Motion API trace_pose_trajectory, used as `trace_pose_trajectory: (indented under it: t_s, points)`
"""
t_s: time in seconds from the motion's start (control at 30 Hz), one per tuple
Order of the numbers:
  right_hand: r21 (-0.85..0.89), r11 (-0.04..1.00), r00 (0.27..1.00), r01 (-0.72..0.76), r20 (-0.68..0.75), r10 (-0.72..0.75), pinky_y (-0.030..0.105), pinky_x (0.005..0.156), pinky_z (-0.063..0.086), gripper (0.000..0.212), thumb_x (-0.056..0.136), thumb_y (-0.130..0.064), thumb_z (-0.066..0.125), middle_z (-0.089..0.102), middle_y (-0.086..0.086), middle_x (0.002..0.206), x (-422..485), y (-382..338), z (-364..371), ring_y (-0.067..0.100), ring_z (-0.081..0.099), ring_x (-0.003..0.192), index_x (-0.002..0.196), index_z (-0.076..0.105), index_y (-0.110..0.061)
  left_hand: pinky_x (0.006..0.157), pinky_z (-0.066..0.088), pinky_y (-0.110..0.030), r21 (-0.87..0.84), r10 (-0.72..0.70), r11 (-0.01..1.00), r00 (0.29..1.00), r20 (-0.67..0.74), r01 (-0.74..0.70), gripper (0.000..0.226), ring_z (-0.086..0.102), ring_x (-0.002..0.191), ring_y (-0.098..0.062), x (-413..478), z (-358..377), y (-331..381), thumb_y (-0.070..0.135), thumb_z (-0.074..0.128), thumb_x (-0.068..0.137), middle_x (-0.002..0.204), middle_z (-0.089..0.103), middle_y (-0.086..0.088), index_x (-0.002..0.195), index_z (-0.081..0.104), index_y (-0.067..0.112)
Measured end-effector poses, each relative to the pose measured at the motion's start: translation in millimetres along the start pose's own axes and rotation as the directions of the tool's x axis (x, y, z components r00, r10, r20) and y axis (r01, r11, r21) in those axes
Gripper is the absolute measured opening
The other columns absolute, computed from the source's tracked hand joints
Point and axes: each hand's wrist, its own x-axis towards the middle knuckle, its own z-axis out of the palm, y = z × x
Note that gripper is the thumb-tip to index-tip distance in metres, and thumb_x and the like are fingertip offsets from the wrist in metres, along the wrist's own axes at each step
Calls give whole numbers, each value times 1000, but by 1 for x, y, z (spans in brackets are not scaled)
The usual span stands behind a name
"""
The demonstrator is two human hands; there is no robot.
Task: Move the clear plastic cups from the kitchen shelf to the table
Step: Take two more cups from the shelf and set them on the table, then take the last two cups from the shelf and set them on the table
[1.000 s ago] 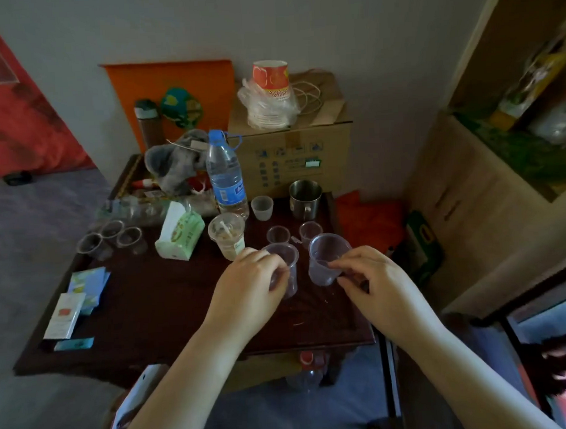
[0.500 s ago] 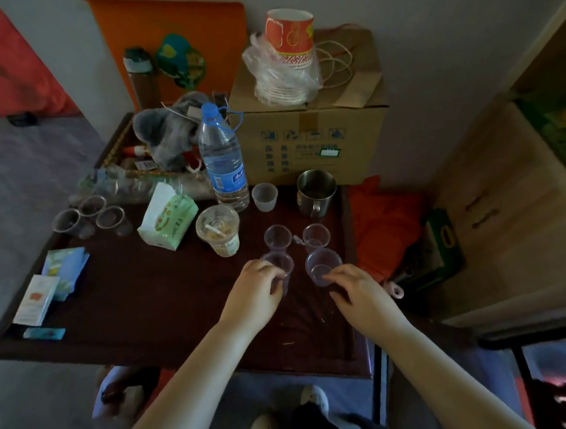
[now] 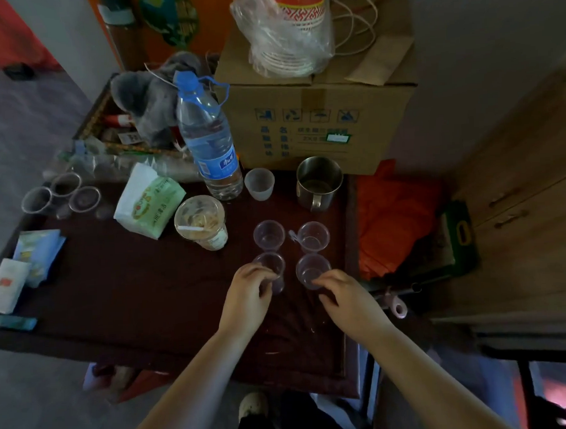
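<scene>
Two clear plastic cups stand upright on the dark table (image 3: 132,285), a left one (image 3: 269,236) and a right one (image 3: 312,236). Just in front of them stand two more. My left hand (image 3: 248,297) is wrapped around the near left cup (image 3: 272,270), which rests on the table. My right hand (image 3: 347,300) touches the near right cup (image 3: 311,271) with its fingertips at the cup's front side; the cup stands on the table.
Behind the cups are a steel mug (image 3: 317,182), a small frosted cup (image 3: 259,184), a water bottle (image 3: 208,139), a lidded drink cup (image 3: 201,221), a tissue pack (image 3: 148,200) and a cardboard box (image 3: 316,115). More clear cups (image 3: 63,194) sit far left. A wooden cabinet (image 3: 517,188) stands right.
Both hands lowered the two cups from above the table down onto it, in front of the earlier pair. The view tilted further downward.
</scene>
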Motion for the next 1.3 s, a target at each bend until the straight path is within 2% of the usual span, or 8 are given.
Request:
trace_pose_trajectory:
  t_s: [0.23, 0.4, 0.5, 0.67, 0.83, 1.1, 1.23, 1.3]
  points:
    - [20, 1000, 1000, 0, 3, 0, 18, 97, 37, 33, 92, -19, 50, 52, -9, 122, 10, 9, 2, 6, 47, 116, 124, 56, -19, 87, 44, -19, 137, 113, 984, 993, 41, -118, 23, 53, 107, -10, 5, 13, -3, 1, 62, 79, 100, 66, 5, 96, 70, 15]
    - [49, 999, 1000, 3, -4, -2, 19, 97, 39, 31, 91, -19, 51, 53, -9, 120, 11, 12, 8, 4, 47, 115, 122, 57, -19, 91, 47, -29, 194, 119, 973, 992, 46, -126, 27, 54, 113, -17, 5, 19, -8, -1, 64, 78, 106, 67, 0, 101, 70, 12]
    - [52, 999, 1000, 0, -5, 1, 18, 98, 37, 32, 92, -19, 51, 51, -9, 122, 11, 13, 12, 5, 45, 117, 123, 56, -19, 91, 47, -28, 199, 117, 972, 992, 55, -126, 28, 53, 114, -18, 3, 23, -11, 0, 64, 79, 109, 67, 0, 104, 69, 11]
    - [42, 999, 1000, -7, 5, 7, 19, 100, 34, 35, 92, -19, 50, 49, -9, 129, 9, 15, 13, 6, 43, 122, 126, 54, -21, 99, 28, -17, 145, 85, 985, 994, 69, -95, 30, 44, 123, -14, 0, 27, -10, 6, 60, 84, 119, 60, 0, 113, 64, 11]
    - [58, 998, 999, -33, -23, 35, 19, 99, 34, 38, 91, -17, 50, 45, -11, 137, 3, 14, 10, 6, 41, 126, 129, 52, -25, 104, 25, -19, 123, 110, 985, 990, 92, -121, 39, 39, 126, -12, -5, 21, -10, 12, 64, 82, 123, 57, 1, 120, 59, 15]
    - [4, 997, 971, -76, -228, 75, 17, 92, 38, 39, 91, -20, 52, 46, -8, 134, -37, -17, -6, 8, 45, 122, 129, 50, -24, 107, 29, -22, 72, 260, 961, 963, 72, -265, 40, 33, 128, -5, -20, -13, 11, 23, 59, 87, 127, 54, 4, 126, 54, 17]
    - [-107, 985, 907, -135, -414, 80, 20, 92, 35, 41, 91, -27, 51, 48, -5, 134, -73, -63, -18, 14, 45, 123, 132, 47, -22, 110, 31, -32, 100, 384, 912, 914, 129, -397, 49, 31, 132, -7, -28, -50, 34, 37, 51, 88, 136, 47, 4, 133, 46, 17]
    - [-174, 968, 857, -181, -510, 69, 24, 95, 38, 43, 91, -34, 48, 48, -5, 136, -96, -90, -21, 15, 44, 124, 133, 45, -22, 109, 29, -30, 31, 406, 909, 899, 166, -416, 56, 27, 135, -10, -36, -72, 49, 44, 44, 89, 143, 40, 3, 138, 38, 18]
